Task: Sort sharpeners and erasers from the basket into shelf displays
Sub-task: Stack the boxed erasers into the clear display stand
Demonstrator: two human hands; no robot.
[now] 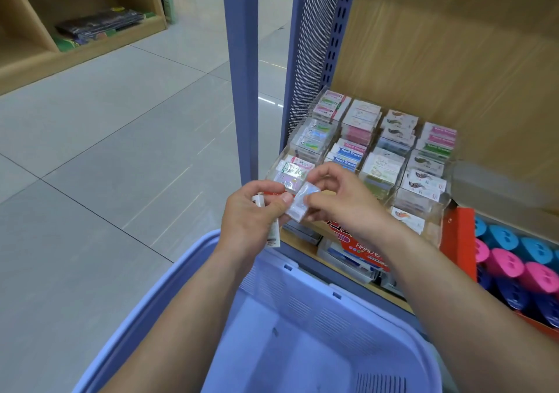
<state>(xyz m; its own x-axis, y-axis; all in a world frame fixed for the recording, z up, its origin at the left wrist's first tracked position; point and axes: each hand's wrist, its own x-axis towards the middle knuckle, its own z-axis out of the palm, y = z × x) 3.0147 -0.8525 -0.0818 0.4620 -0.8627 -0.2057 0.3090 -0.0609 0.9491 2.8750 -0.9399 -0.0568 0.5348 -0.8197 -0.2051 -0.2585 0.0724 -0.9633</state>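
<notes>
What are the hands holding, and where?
A shiny eraser, pinched by its left edge in the left hand and its right edge in the right hand. The left hand also grips other packs.

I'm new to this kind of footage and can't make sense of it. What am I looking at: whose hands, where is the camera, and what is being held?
There is no machine here. A person wears one wide-angle camera on the head, looking forward and down, so both arms reach in from the bottom of the picture. The left hand grips a few white packets, likely erasers. The right hand pinches a small shiny wrapped eraser, which the left thumb also touches. Below the arms is a pale blue basket. Ahead, in a wooden shelf unit, a clear tiered display holds rows of boxed erasers. To its right, an orange box holds pink and blue round items, perhaps sharpeners.
</notes>
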